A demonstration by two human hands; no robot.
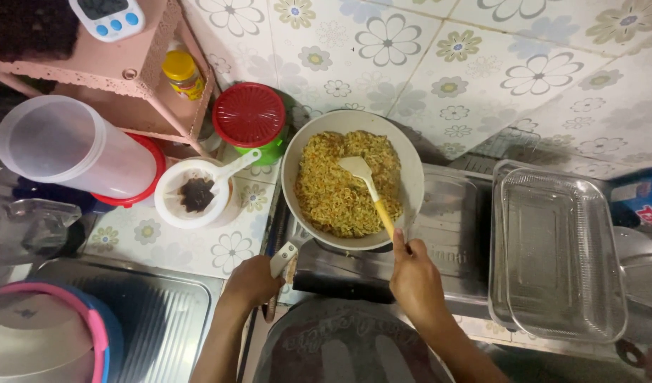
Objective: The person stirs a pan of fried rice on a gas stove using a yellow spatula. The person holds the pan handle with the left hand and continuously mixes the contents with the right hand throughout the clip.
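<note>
A white frying pan [411, 174] full of yellow-orange noodles [336, 188] stands on a steel stove [446, 234]. My left hand [253, 281] grips the pan's pale handle [283, 258] at the lower left of the pan. My right hand [413, 278] holds the yellow handle of a spatula [368, 186], whose white blade rests in the noodles near the pan's middle.
A white strainer [191, 193] with dark residue and a red-lidded green container [249, 117] sit left of the pan. A pink shelf [120, 78] holds a yellow-capped jar and a timer. A clear jug [70, 145] lies left. Clear glass trays [556, 252] are stacked right. A steel sink [148, 319] lies lower left.
</note>
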